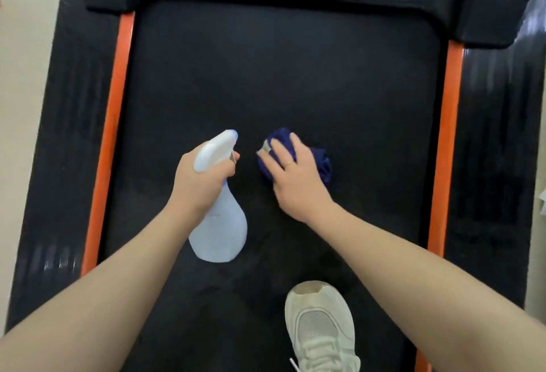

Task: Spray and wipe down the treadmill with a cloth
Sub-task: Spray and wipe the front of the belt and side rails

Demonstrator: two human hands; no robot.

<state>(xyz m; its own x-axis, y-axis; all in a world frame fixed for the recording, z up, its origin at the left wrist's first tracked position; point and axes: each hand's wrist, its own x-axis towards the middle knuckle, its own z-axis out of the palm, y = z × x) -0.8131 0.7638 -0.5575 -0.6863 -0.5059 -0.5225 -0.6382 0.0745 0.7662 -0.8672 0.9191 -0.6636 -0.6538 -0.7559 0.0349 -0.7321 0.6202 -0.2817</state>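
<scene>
Two hands at frame centre: left hand [195, 182] grips the pale blue plastic spray bottle [220, 223]; right hand [295, 176], fingers straight, presses the bunched dark-blue cloth [323, 164] onto the black treadmill belt [280, 76].

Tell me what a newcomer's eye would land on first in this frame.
Probably the two bare hands at mid-frame over the black treadmill belt: the left hand grips a pale blue spray bottle, and the right hand presses a dark blue cloth onto the belt. Next come the orange side strips running along both belt edges, and a white sneaker standing on the belt at the bottom.
</scene>
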